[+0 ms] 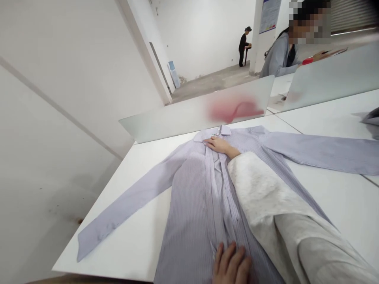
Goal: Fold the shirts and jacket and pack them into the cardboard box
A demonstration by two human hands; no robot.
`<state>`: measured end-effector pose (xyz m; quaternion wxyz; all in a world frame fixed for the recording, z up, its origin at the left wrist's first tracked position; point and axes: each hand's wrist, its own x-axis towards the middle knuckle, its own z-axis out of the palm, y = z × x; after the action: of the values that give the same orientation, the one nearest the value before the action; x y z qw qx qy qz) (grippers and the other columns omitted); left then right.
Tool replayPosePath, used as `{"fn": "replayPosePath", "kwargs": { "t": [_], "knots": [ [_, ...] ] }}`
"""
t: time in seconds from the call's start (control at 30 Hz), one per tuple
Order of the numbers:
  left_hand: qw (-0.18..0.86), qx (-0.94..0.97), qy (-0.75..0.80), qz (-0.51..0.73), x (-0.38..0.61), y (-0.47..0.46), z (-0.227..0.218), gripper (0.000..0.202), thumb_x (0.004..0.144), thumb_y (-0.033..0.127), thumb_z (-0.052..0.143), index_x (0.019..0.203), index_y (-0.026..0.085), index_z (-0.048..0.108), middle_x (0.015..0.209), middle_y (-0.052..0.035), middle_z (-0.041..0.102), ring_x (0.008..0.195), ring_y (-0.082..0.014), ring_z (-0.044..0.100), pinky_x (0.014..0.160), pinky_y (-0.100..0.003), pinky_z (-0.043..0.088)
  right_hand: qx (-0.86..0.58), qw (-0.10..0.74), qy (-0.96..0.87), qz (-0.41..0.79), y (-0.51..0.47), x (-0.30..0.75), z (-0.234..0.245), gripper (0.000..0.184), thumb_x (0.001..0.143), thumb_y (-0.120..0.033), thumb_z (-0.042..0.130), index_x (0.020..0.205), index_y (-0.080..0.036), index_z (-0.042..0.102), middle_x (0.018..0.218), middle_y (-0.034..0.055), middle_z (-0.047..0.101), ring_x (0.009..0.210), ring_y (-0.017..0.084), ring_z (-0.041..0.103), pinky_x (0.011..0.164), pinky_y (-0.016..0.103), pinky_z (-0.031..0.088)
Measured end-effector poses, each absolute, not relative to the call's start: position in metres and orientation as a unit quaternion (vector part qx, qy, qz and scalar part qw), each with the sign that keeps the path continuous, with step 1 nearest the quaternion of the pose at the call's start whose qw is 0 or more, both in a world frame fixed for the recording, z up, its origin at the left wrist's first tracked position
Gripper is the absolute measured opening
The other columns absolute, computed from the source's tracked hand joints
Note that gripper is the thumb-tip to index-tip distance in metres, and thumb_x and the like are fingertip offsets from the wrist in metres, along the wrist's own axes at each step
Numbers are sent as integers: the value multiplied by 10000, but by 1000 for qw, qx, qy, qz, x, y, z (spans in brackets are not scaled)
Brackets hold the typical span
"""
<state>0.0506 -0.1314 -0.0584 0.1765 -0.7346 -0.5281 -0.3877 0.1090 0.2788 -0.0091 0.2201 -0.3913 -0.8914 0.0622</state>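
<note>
A striped lavender shirt point(195, 205) lies face up and unfolded on a white surface point(124, 236), its collar point(213, 133) toward a frosted divider point(189, 114) and its sleeves spread to either side. The right hand point(219, 145) rests flat on the shirt's chest just below the collar, fingers pointing toward the left sleeve point(130, 197); its grip is open, with no fabric gathered. A fuzzy white cuff point(260, 189) covers the right forearm, which lies across the shirt's front. The left hand point(232, 264) lies on the lower front of the shirt at the bottom of the view, its grip also open, with the fingers slightly spread. The other shirt sleeve point(322, 152) extends to the far right of the view. A grey cloth point(371, 118) lies at the right edge. Beyond the divider, a co-worker point(280, 57) in grey stands at a neighbouring surface; another person point(243, 45) stands farther off, near a water dispenser point(174, 74) by the wall.
</note>
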Motion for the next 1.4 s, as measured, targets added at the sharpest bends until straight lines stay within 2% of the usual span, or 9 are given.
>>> {"fn": "replayPosePath", "kwargs": {
  "t": [0.1,0.23,0.33,0.53,0.73,0.97,1.1,1.23,1.4],
  "knots": [
    [129,-692,-584,-405,31,-135,-31,220,890,187,430,931,226,642,788,-23,684,743,-138,642,755,-275,491,-387,209,-894,88,281,107,-10,425,944,-451,359,1039,-170,664,1003,102,639,871,182,587,757,254,387],
    [78,-694,-665,-265,16,-142,-12,286,943,355,390,1045,231,626,672,-11,618,620,-150,592,602,-268,445,-415,209,-878,117,287,109,-12,397,932,-402,386,884,-139,679,862,97,676,786,186,595,718,259,388],
    [52,-690,-696,-192,20,-147,-13,356,951,419,336,837,222,610,618,-3,596,584,-160,579,567,-277,415,-420,214,-870,141,291,110,-14,236,869,-265,485,922,-138,676,874,81,690,782,179,601,715,246,397],
    [85,-725,-657,-186,27,-149,-7,246,917,220,386,680,209,453,598,9,524,554,-135,533,536,-251,372,-400,250,-866,168,296,112,-16,354,813,-42,407,1048,-131,657,1080,70,669,982,146,584,869,214,391],
    [113,-845,-466,-238,37,-142,3,388,952,141,186,639,186,409,531,18,458,487,-118,442,494,-254,291,-405,265,-860,161,299,111,-19,384,833,-39,368,981,-153,704,1021,90,665,979,173,570,903,265,388],
    [113,-865,-417,-255,46,-138,-5,428,974,210,198,636,179,458,500,27,450,456,-110,444,468,-256,266,-432,267,-850,141,294,117,-18,331,875,-142,411,1041,-205,691,1080,101,616,945,189,576,840,274,404],
    [84,-849,-452,-262,45,-142,-10,275,921,166,321,749,193,534,522,32,496,462,-116,470,460,-242,334,-480,282,-821,129,292,119,-15,334,896,-164,375,1164,-174,574,1068,121,635,914,212,594,785,291,414],
    [68,-803,-526,-274,44,-146,-16,186,838,81,444,905,189,580,666,-5,605,594,-132,566,572,-237,448,-518,279,-798,128,294,118,-15,352,905,-176,366,1239,-143,475,1007,142,666,858,232,617,726,296,418],
    [64,-794,-551,-249,37,-143,-15,225,842,169,474,1020,193,609,933,-83,678,865,-188,642,743,-313,528,-510,272,-805,130,295,118,-16,254,917,-248,408,1079,-179,591,1074,124,659,925,214,611,765,273,414]
  ]
}}
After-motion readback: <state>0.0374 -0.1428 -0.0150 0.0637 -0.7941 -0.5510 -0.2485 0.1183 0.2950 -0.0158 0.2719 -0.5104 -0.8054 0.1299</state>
